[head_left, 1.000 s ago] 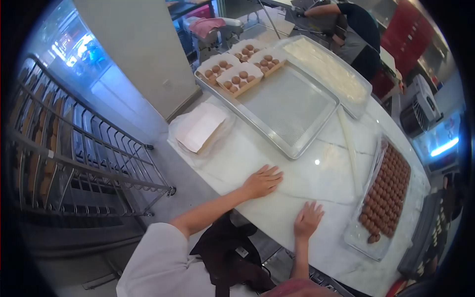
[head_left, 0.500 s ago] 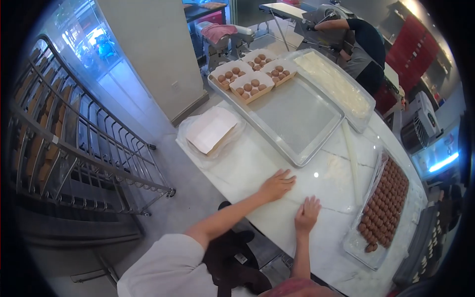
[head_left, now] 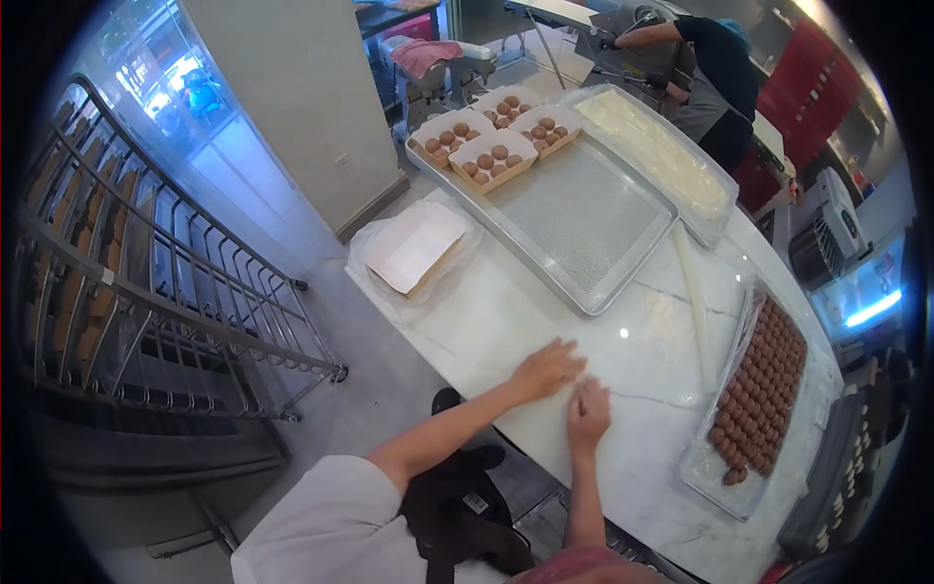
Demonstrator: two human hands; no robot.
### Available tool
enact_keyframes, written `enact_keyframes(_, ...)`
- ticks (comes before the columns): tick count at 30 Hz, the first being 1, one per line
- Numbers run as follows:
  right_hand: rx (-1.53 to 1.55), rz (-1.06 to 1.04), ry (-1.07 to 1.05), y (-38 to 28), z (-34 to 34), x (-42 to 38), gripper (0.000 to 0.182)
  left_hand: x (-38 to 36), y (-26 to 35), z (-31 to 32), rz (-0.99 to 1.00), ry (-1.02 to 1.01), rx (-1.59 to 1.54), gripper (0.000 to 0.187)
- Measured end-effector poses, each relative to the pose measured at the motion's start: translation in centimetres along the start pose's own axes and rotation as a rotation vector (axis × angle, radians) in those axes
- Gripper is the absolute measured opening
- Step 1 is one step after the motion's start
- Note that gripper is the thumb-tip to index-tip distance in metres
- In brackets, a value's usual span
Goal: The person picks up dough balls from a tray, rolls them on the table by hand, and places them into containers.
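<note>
Table (head_left: 623,467): pale, marbled, beneath both hands.
Left hand (head_left: 548,370): over the table, fingers blurred; grip cannot be told.
Right hand (head_left: 589,414): just beside the left, fingers curled; contents, if any, cannot be told.
Clear tray (head_left: 715,487): table's right side, bearing rows of brown balls (head_left: 764,384).
Metal tray (head_left: 574,224): beyond the hands, four boxes (head_left: 498,179) at its far-left end.
Co-worker (head_left: 725,73): background.

Head camera: looking forward and down across the table (head_left: 647,457)
Left hand (head_left: 548,370), right hand (head_left: 589,417): appearing close below
Co-worker (head_left: 718,83): appearing far off
</note>
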State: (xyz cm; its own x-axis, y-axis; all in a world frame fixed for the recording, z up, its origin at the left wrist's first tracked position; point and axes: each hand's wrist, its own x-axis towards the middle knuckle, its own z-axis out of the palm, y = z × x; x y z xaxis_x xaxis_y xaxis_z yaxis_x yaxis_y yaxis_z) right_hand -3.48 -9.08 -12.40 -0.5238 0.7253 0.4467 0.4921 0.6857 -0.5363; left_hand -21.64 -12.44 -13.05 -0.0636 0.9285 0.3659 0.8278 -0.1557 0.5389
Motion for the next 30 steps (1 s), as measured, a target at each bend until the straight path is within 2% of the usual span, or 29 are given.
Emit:
enact_keyframes(3,0.162,0.000,-0.105,0.0,-2.2,-5.3,0.013,-4.2,-1.3,-3.3,0.117,-0.052,-0.150,0.022)
enact_keyframes(4,0.161,0.004,-0.108,0.4,-3.2,-5.5,0.013,-4.2,-2.6,-3.9,0.133,0.031,-0.100,0.020)
enact_keyframes(5,0.058,0.049,-0.058,1.5,-4.5,-5.3,0.011,-3.4,-3.5,-3.9,0.132,0.030,-0.101,0.020)
enact_keyframes(7,-0.053,0.158,0.083,2.9,-4.8,-3.6,0.008,-0.8,-4.0,-4.1,-0.041,0.081,-0.011,0.016)
enact_keyframes(8,-0.062,0.226,0.175,3.2,-3.8,-1.6,0.007,0.5,-3.3,-3.0,-0.044,0.077,-0.016,0.016)
enact_keyframes(10,-0.023,0.228,0.152,2.6,-1.9,1.3,0.007,2.6,-1.8,-0.1,-0.069,0.221,-0.093,0.013)
enact_keyframes(11,0.018,0.222,0.137,2.2,-1.4,1.8,0.006,2.1,-1.1,-0.4,-0.076,0.218,-0.095,0.013)
enact_keyframes(12,0.017,0.229,0.128,1.2,-1.3,0.6,0.006,1.2,0.2,-0.9,-0.050,0.057,-0.180,0.012)
enact_keyframes(13,0.049,0.137,0.070,0.0,-1.3,-1.0,0.005,0.3,1.2,-1.2,-0.020,-0.101,-0.267,0.011)
enact_keyframes(14,0.080,0.042,0.014,-0.4,-1.7,-2.1,0.005,-1.2,1.3,-2.0,0.028,-0.024,-0.355,0.008)
enact_keyframes(17,0.082,0.073,0.008,0.7,-4.9,-5.8,0.006,-4.4,-2.2,-4.3,0.083,0.017,-0.414,0.007)
enact_keyframes(18,0.012,0.026,0.036,2.4,-6.0,-5.5,0.007,-3.2,-3.1,-4.7,0.080,0.016,-0.417,0.007)
enact_keyframes(20,-0.065,0.247,0.059,4.5,-6.2,-3.4,0.008,-0.9,-4.2,-4.7,0.091,0.034,-0.150,0.006)
enact_keyframes(21,-0.087,0.219,0.134,4.9,-4.8,-1.6,0.009,0.2,-3.1,-3.6,0.085,0.031,-0.155,0.006)
enact_keyframes(22,-0.108,0.194,0.206,5.0,-3.4,0.0,0.010,1.8,-1.4,-2.3,0.025,0.112,-0.210,0.006)
enact_keyframes(23,-0.112,0.200,0.196,4.0,-2.7,0.7,0.010,2.3,-0.3,-1.7,-0.037,0.192,-0.265,0.007)
enact_keyframes(27,0.013,0.137,0.015,-1.5,-1.8,-2.1,0.013,-2.0,1.9,-1.6,0.017,0.134,-0.299,0.008)
enact_keyframes(29,0.028,0.112,-0.074,-3.3,-3.4,-4.5,0.017,-5.3,0.9,-2.8,0.084,0.175,-0.159,0.011)
enact_keyframes(30,-0.025,0.155,-0.054,-3.8,-4.4,-4.9,0.023,-6.3,0.9,-3.7,0.001,0.209,-0.119,0.014)
